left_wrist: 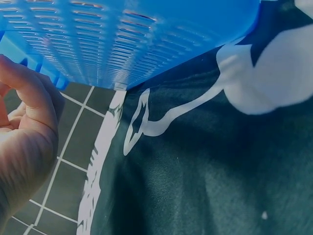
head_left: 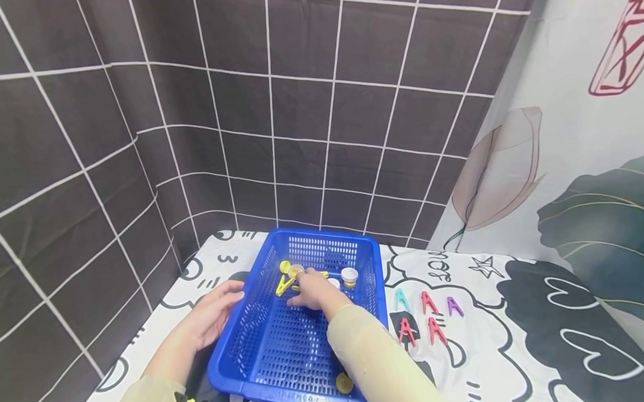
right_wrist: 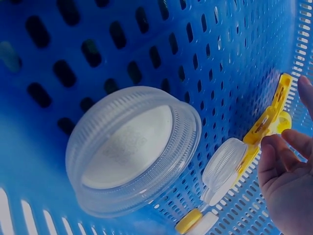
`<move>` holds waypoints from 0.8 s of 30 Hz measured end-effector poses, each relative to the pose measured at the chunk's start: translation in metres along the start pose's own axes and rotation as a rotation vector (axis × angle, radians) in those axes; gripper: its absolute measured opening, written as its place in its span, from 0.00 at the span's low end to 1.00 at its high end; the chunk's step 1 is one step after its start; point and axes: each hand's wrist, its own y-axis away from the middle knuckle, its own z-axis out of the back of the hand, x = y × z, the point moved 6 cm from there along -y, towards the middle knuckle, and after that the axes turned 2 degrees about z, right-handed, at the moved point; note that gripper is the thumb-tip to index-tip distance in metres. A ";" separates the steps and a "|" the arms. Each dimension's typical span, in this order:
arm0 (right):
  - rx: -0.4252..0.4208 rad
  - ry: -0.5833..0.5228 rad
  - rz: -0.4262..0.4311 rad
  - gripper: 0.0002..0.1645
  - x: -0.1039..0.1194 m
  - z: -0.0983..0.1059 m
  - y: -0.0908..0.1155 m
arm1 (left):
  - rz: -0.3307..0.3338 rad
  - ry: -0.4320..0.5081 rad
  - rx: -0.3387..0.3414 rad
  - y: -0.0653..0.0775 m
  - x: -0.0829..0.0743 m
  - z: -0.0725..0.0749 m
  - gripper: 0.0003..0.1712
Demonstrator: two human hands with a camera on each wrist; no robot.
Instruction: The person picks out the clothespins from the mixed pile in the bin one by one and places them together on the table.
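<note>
A blue perforated basket (head_left: pixel 285 362) stands on a patterned cloth. My right hand (head_left: pixel 315 289) reaches into it with fingers spread, fingertips close to yellow clothespins (head_left: pixel 284 284) and a yellowish lid (head_left: pixel 296 271). In the right wrist view, the right hand (right_wrist: pixel 288 176) overlaps the row of yellow clothespins (right_wrist: pixel 264 122). Nearer lie a large clear lid (right_wrist: pixel 132 152) with a white inside and a smaller clear lid (right_wrist: pixel 225 169). My left hand (head_left: pixel 216 314) is at the basket's left side, fingers loosely bent against its rim; the left wrist view shows the left hand (left_wrist: pixel 29 117) beside the basket wall (left_wrist: pixel 122 44).
Right of the basket lie a teal clothespin (head_left: pixel 402 299), a purple clothespin (head_left: pixel 454 306) and several red clothespins (head_left: pixel 428 302). Inside, a white lid (head_left: pixel 349 275) sits at the right and a yellow lid (head_left: pixel 344 383) in the near corner. A dark gridded wall covering (head_left: pixel 297 107) rises behind.
</note>
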 end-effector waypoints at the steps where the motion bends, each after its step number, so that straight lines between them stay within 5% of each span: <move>1: -0.001 0.001 0.000 0.38 0.000 0.000 0.000 | 0.000 0.001 0.000 0.000 0.000 0.000 0.13; 24: -0.001 -0.032 -0.001 0.43 0.001 -0.004 -0.006 | -0.001 0.016 0.022 0.003 -0.003 -0.003 0.11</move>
